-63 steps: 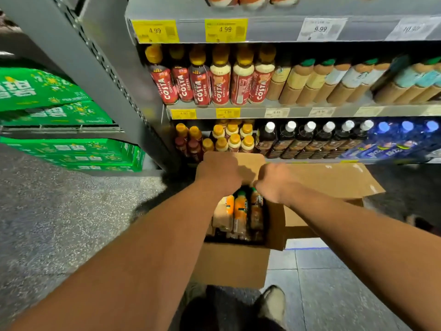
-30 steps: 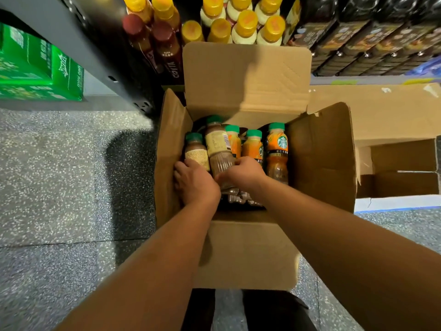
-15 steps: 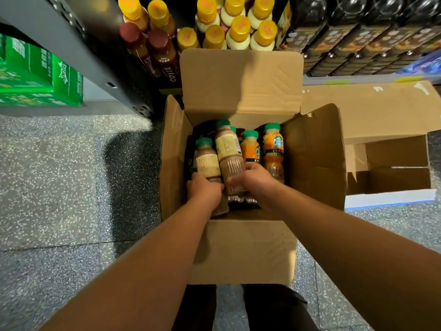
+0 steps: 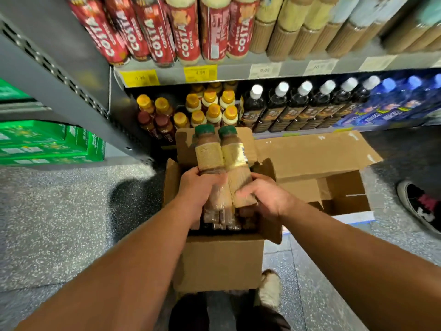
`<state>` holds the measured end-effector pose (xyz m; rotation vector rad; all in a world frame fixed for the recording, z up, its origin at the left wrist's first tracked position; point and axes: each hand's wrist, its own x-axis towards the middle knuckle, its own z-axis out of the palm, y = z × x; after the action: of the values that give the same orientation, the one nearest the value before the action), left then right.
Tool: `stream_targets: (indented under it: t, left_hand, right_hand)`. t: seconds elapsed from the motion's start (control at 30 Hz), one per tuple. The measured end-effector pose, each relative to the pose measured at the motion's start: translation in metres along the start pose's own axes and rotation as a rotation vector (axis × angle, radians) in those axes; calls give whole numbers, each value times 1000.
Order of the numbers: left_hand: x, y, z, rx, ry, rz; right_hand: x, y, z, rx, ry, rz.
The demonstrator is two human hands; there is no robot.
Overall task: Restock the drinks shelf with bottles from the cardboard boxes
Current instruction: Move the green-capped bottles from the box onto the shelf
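An open cardboard box [image 4: 222, 261] stands on the floor in front of the drinks shelf [image 4: 238, 72]. My left hand [image 4: 195, 187] grips a green-capped coffee bottle with a beige label [image 4: 208, 154]. My right hand [image 4: 265, 197] grips a second bottle of the same kind [image 4: 235, 156]. Both bottles are side by side, lifted above the box, caps pointing toward the shelf. Bottle bottoms of further bottles show inside the box beneath my hands.
The bottom shelf holds yellow-capped bottles [image 4: 210, 108], dark white-capped bottles [image 4: 298, 103] and blue bottles [image 4: 393, 101]. Red Costa bottles [image 4: 186, 32] stand above. A second open cardboard box [image 4: 334, 177] lies right. Green cartons [image 4: 47, 144] sit left. Another person's shoe [image 4: 417, 206] is at the right edge.
Both hands have lifted the two beige-label bottles up out of the box. The camera has tilted up, bringing more of the shelf into view.
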<state>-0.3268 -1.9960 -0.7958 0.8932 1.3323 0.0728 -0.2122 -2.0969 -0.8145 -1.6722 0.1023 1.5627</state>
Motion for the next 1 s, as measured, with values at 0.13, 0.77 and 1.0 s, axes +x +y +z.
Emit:
stream_targets:
  t: [0.13, 0.77, 1.0]
  left_hand:
    - [-34, 45, 14, -31, -84, 79]
    - [-169, 201, 38, -26, -321, 381]
    - [-205, 232, 60, 18, -359, 547]
  right_hand:
    - [-45, -44, -1, 42, 7, -57]
    - [-210, -174, 5, 77, 130, -554]
    - [-251, -189, -10, 224, 92, -655]
